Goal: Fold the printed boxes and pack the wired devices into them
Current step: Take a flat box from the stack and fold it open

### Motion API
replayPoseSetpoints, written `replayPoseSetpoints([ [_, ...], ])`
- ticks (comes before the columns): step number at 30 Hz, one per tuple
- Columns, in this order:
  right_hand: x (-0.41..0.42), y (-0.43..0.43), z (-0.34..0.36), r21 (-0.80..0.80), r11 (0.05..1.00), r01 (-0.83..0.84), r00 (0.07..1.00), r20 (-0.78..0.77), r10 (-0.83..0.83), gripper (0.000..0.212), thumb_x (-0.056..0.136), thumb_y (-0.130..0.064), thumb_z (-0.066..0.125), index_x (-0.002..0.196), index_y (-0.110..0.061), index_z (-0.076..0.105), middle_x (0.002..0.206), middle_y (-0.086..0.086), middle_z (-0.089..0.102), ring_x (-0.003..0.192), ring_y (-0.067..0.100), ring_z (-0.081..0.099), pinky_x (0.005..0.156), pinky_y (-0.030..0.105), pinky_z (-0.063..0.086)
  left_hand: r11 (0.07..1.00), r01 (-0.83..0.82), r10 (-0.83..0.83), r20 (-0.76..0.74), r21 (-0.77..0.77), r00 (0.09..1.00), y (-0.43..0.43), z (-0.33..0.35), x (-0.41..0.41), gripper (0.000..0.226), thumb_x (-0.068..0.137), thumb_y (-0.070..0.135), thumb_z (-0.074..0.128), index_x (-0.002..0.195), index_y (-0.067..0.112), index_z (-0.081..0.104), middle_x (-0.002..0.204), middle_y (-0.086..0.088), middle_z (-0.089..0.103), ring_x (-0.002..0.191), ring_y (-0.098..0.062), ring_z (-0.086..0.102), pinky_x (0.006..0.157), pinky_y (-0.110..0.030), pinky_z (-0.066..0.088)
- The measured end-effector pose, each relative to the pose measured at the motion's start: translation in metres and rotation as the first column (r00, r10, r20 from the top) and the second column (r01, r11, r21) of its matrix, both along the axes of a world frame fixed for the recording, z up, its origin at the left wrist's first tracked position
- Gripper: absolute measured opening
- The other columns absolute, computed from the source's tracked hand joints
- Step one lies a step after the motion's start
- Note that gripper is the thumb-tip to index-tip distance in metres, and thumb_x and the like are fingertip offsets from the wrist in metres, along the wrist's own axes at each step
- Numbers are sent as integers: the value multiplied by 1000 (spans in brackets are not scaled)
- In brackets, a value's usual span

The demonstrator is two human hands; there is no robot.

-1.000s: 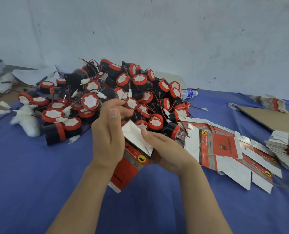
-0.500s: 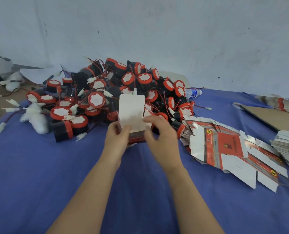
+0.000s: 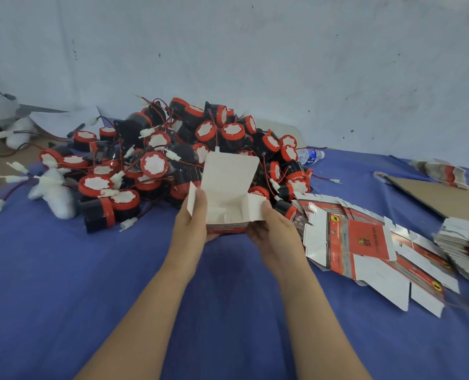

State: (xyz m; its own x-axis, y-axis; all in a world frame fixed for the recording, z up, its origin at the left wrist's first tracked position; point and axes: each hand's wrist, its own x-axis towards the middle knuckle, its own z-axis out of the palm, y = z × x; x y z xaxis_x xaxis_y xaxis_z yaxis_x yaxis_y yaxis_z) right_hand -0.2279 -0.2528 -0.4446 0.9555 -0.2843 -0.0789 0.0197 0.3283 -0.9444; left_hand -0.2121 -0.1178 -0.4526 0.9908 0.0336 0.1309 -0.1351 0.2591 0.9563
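A small printed box (image 3: 229,198), red outside and white inside, is held just above the blue cloth with its top lid standing up and its inside showing. My left hand (image 3: 193,219) grips its left wall, thumb by the left side flap. My right hand (image 3: 271,227) grips its right wall at the right flap. Behind the box lies a big pile of black-and-red round wired devices (image 3: 156,165) with white connectors. Flat unfolded box blanks (image 3: 365,242) lie fanned out to the right.
The blue cloth (image 3: 63,283) covers the table. A stack of folded blanks (image 3: 466,242) and a brown cardboard sheet (image 3: 441,196) sit at far right. A water bottle (image 3: 308,155) lies behind the pile. White padded bundles (image 3: 53,192) lie at left.
The box went from a tilted, half-folded state to upright with its bottom formed. Both hands slid to its sides, and the lid and side flaps now stand open.
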Motion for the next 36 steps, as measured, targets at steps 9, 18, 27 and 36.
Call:
replayPoseSetpoints([
  [9,-8,13,5,-573,648,501,863,384,-328,8,93,-10,57,96,-17,59,95,0,63,78,4,54,75,21,46,956,-219,197,126,195,972,3,4,-5,18,97,55,36,90,56,52,91,21,63,88,0,59,77,-25,48],
  [18,-20,20,10,-964,-98,-247,931,-264,251,26,83,-22,56,109,-17,61,99,2,64,88,26,59,72,34,51,873,-149,88,151,464,985,-4,-8,-1,17,95,48,44,93,35,55,101,2,62,94,-14,58,72,-23,43],
  [27,-18,14,6,-994,-23,-108,985,-110,133,20,95,-20,50,97,-9,66,92,9,66,80,25,58,64,33,41,867,209,-259,50,453,965,-2,-3,-4,84,65,67,63,139,39,36,132,19,42,115,4,45,80,-6,37],
  [36,-20,20,17,-784,606,-132,923,127,364,11,89,-17,61,80,-23,63,64,-9,64,45,2,49,46,26,42,989,99,-104,41,111,994,0,2,-5,63,62,69,64,108,27,62,109,-2,68,101,-16,67,72,-24,55],
])
